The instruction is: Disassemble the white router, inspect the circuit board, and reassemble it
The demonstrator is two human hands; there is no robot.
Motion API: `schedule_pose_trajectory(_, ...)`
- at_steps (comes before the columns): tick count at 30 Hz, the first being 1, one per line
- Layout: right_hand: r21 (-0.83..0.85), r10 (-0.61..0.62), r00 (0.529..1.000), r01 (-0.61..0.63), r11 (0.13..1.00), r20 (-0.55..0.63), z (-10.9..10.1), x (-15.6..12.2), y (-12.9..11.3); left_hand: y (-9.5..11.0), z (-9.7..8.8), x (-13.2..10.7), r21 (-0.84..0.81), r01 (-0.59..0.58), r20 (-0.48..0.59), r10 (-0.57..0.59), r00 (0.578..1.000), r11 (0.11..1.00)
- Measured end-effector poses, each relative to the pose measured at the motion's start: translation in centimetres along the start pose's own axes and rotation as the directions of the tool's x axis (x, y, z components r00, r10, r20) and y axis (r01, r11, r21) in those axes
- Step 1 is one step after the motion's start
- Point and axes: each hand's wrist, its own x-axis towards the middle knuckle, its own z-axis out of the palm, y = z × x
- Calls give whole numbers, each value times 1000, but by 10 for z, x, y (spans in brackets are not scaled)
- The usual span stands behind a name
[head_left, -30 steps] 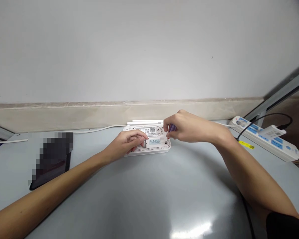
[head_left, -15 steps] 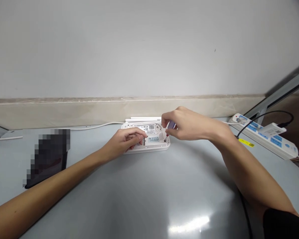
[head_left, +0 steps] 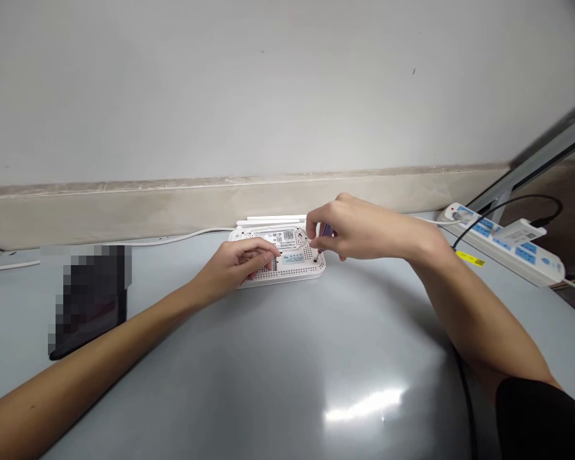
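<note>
A white router [head_left: 292, 265] lies upside down on the grey table [head_left: 287, 358] near the wall, its labels and vent holes facing up. My left hand [head_left: 237, 265] rests on its left part, fingers curled down against the casing. Over the router's right corner, my right hand [head_left: 354, 227] pinches a small purple-handled screwdriver [head_left: 324, 231], tip pointing down at a screw hole.
A dark flat object [head_left: 89, 300], blurred out, lies at the left. A white power strip [head_left: 508, 252] with blue sockets and a black cable sits at the right. A white cable [head_left: 172, 239] runs along the wall's base.
The view has shifted, so everything sits slightly higher in frame. Both hands stay on the router; the right hand's fingers have shifted slightly on the screwdriver.
</note>
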Motion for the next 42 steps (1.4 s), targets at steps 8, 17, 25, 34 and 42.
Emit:
schedule_pose_trajectory(8,-102,-31,998,25,994,-58,3,1,4,-4,-1,0,6,-3,21,3,1000,1000)
schedule_pose_trajectory(17,3,-23,1000,23,1000,15,2,1,3,-4,-2,1,1,6,26,-6,1000,1000)
schedule_pose_trajectory(25,12,-98,995,98,995,13,3,0,4,-5,-1,0,12,-13,26,13,1000,1000)
schedule_pose_trajectory(34,-48,28,999,-29,998,-24,2,-2,3,-7,-2,1,-10,-17,40,17,999,1000)
schedule_pose_trajectory(42,60,-51,998,48,997,46,2,1,2,-5,-1,0,2,-50,24,50,998,999)
